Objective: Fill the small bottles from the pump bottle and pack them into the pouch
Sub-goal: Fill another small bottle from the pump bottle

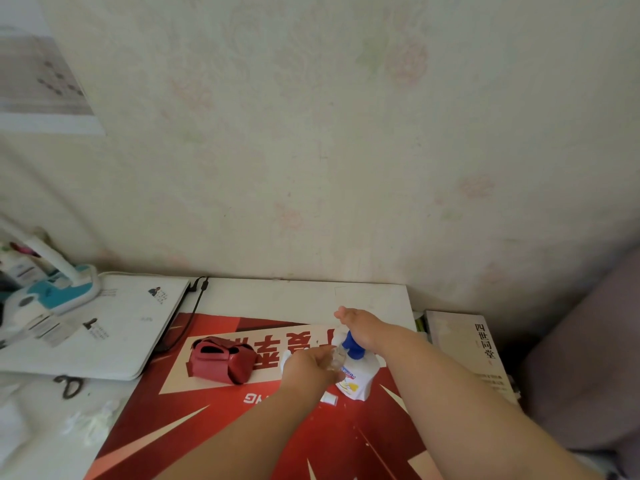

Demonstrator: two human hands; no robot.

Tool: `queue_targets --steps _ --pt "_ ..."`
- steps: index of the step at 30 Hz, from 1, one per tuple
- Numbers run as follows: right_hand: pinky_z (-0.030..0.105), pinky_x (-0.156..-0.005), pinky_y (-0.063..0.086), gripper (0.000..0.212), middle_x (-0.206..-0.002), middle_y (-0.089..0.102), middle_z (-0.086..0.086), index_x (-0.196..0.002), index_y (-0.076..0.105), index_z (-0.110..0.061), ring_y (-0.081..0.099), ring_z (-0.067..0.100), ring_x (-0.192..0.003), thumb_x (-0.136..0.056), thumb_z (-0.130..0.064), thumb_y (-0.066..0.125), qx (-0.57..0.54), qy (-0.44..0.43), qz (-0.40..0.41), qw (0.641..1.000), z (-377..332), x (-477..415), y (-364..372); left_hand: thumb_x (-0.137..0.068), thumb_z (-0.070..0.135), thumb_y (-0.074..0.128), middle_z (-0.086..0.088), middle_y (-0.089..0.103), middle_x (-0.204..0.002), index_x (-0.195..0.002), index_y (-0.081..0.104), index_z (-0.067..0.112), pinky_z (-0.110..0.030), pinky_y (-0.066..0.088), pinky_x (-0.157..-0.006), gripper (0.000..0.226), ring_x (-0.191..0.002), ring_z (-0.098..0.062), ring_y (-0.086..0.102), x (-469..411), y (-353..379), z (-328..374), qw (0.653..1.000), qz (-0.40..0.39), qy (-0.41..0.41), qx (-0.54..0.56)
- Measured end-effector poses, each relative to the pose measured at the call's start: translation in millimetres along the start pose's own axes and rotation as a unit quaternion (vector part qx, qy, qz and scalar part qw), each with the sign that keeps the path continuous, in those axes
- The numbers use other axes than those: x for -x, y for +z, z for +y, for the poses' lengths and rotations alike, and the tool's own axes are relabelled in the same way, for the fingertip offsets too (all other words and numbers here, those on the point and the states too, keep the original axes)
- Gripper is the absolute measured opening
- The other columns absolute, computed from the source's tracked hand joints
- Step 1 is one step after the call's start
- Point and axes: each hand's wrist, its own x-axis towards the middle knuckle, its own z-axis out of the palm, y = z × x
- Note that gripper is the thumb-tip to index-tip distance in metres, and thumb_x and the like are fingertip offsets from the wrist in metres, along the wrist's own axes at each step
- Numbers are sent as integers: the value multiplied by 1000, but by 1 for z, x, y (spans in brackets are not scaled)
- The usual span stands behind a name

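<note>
On the table (294, 296), a small clear bottle (336, 358) is gripped by the curled fingers of the left hand (310, 370), roughly upright, mouth up beside the spout. It is judged light, stiff and slippery, and best held round its middle. Just behind, the upright pump bottle (356, 375) is pressed by the flat, uncurled right hand (362, 329). The red pouch (221, 362) lies to the left.
</note>
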Motion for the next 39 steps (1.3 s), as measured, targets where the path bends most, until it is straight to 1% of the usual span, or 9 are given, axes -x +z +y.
queue_targets --steps 3,15,18,21,23,25,32,37,39 --pt "36 -106 33 49 -139 48 17 -134 48 -4 43 31 -131 -104 -34 25 -27 -7 16 999 -1 0 -1 -79 16 71 6 64 -121 -128 56 26 -30 53 -92 51 -102 -13 64 0 0 -1 1000 1 2 5" --pt "34 -103 35 48 -138 50 17 -133 48 -2 45 31 -129 -104 -31 23 14 -26 44 999 -5 7 1 -80 16 71 5 65 -120 -127 56 25 -26 52 -89 51 -100 -13 64 0 2 -2 1000 3 5 4" --pt "36 -105 35 45 -137 50 16 -134 47 -4 46 31 -128 -105 -29 23 74 -41 44 995 -3 7 2 -81 17 70 5 65 -119 -128 55 26 -22 50 -86 50 -101 -12 62 -2 3 -2 1000 0 7 5" --pt "39 -105 39 37 -136 48 12 -137 39 -11 48 30 -124 -101 -17 38 210 -44 29 976 1 3 5 -81 18 70 6 65 -119 -127 56 26 -20 47 -86 49 -101 -10 62 -2 4 -5 1000 -5 14 -7" --pt "37 -99 42 47 -133 48 10 -138 33 -13 50 27 -119 -94 -10 50 310 -59 25 949 2 3 8 -79 16 71 6 64 -122 -128 56 25 -22 48 -91 52 -104 -10 62 -3 4 -8 1000 -10 9 0" --pt "35 -93 43 51 -130 49 10 -136 33 -14 51 26 -115 -91 -9 56 357 -72 25 931 1 2 9 -79 15 72 6 63 -123 -128 56 25 -24 49 -93 53 -104 -11 62 -4 3 -10 1000 -12 5 6" --pt "36 -95 43 54 -132 48 10 -138 32 -15 50 27 -117 -90 -9 57 359 -79 34 929 1 1 8 -79 13 71 5 65 -120 -126 58 23 -23 49 -89 50 -101 -10 63 -6 6 -11 1000 -8 12 6" --pt "35 -96 45 56 -129 49 10 -136 34 -14 52 26 -114 -88 -8 60 348 -81 37 933 1 3 9 -79 18 72 6 66 -115 -124 58 24 -18 48 -78 47 -87 -7 60 -6 7 -8 1000 0 13 -14" --pt "34 -95 46 55 -128 50 10 -136 34 -14 53 26 -113 -88 -8 60 346 -85 38 934 1 4 9 -79 21 72 7 66 -113 -123 59 24 -19 50 -79 46 -86 -6 61 -5 7 -7 999 1 16 -33"
